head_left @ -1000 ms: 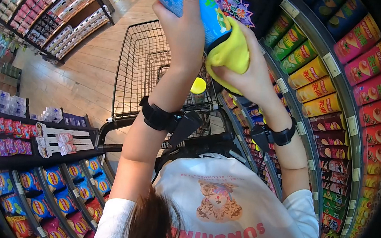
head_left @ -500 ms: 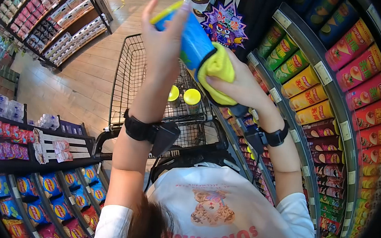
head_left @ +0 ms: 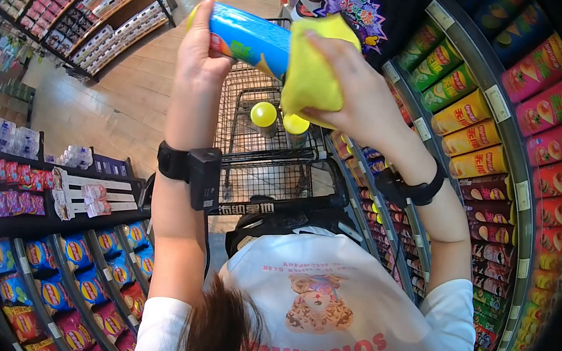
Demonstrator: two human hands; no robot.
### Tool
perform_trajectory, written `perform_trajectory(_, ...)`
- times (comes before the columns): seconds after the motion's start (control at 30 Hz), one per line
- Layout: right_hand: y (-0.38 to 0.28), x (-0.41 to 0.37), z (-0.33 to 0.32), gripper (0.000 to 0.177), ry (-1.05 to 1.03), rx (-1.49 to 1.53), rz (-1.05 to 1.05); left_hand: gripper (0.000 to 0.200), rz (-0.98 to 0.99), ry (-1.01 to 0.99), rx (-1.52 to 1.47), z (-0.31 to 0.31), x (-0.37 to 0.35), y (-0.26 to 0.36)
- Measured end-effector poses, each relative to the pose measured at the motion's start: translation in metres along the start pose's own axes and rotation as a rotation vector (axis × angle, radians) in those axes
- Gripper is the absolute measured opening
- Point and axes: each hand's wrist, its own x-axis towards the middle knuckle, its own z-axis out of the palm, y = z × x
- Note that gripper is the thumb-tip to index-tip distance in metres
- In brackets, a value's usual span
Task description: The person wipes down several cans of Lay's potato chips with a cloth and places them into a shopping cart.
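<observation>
A blue chip canister [head_left: 251, 37] with a yellow lid is held up nearly sideways above the cart. Its lid end sits in my left hand [head_left: 201, 54], fingers wrapped round it. Over the other end lies a yellow cloth [head_left: 313, 69], gripped by my right hand [head_left: 349, 80] and pressed against the canister. The canister's right end is hidden under the cloth. Below them, two canisters with yellow lids stand in the shopping cart [head_left: 234, 95]: one lid [head_left: 263, 114] shows fully, while the other lid [head_left: 296, 124] is partly covered by the cloth.
On the right, curved shelves hold red canisters [head_left: 552, 170], yellow canisters [head_left: 478, 158] and green canisters [head_left: 442, 76]. Chip bags [head_left: 74, 250] fill racks at lower left. A purple cartoon sign [head_left: 356, 12] hangs beyond the cart, and a shelf of cups [head_left: 86, 11] stands far left.
The canister has tipped closer to level, and my left hand has moved left and lower. The cloth now spreads over the right end of the canister. The cart appears shifted in view.
</observation>
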Motion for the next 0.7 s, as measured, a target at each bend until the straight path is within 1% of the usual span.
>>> perform_trajectory(0.03,0.001,0.001,0.0,0.07,0.078,0.181,0.05,0.027,0.086,-0.002,-0.011,-0.001,-0.006,0.004)
perform_trajectory(0.07,0.009,-0.003,0.003,0.07,0.074,0.19,0.054,0.027,0.171,-0.003,-0.02,-0.004,-0.01,0.006)
perform_trajectory(0.1,0.021,-0.009,0.006,0.061,0.004,0.491,0.247,0.029,0.231,0.11,-0.013,-0.011,-0.004,0.007)
perform_trajectory(0.13,0.031,-0.015,0.008,0.053,-0.067,0.79,0.439,0.029,0.23,0.116,-0.005,-0.015,-0.007,0.007)
perform_trajectory(0.2,0.041,-0.03,0.004,0.042,-0.002,0.941,0.654,0.033,0.489,0.101,0.396,-0.025,-0.015,0.006)
perform_trajectory(0.23,0.047,-0.037,0.002,0.039,0.041,0.897,0.663,0.052,0.549,0.119,0.615,-0.033,-0.017,0.006)
perform_trajectory(0.27,0.051,-0.043,-0.002,0.038,0.04,0.822,0.668,0.052,0.546,0.118,0.624,-0.042,-0.011,0.001)
perform_trajectory(0.33,0.055,-0.051,-0.006,0.038,0.073,0.806,0.696,0.064,0.9,0.198,0.933,-0.059,0.002,-0.014)
perform_trajectory(0.37,0.055,-0.054,-0.009,0.038,0.075,0.811,0.699,0.074,0.797,0.281,1.121,-0.07,0.003,-0.015)
perform_trajectory(0.4,0.053,-0.056,-0.012,0.039,0.076,0.784,0.715,0.078,0.825,0.351,1.332,-0.084,0.009,-0.02)
perform_trajectory(0.47,0.051,-0.061,-0.014,0.04,0.079,0.763,0.734,0.076,0.831,0.34,1.646,-0.098,0.007,-0.037)
perform_trajectory(0.53,0.051,-0.067,-0.016,0.042,0.072,0.659,0.694,0.074,0.674,0.331,1.793,-0.132,0.015,-0.056)
perform_trajectory(0.57,0.049,-0.069,-0.02,0.044,0.054,0.634,0.697,0.074,0.537,0.301,1.826,-0.152,0.022,-0.063)
perform_trajectory(0.67,0.053,-0.083,-0.019,0.047,0.092,0.644,0.752,0.071,0.075,0.261,1.898,-0.179,0.026,-0.069)
perform_trajectory(0.7,0.054,-0.086,-0.021,0.049,0.088,0.632,0.777,0.071,0.024,0.2,1.925,-0.184,0.024,-0.072)
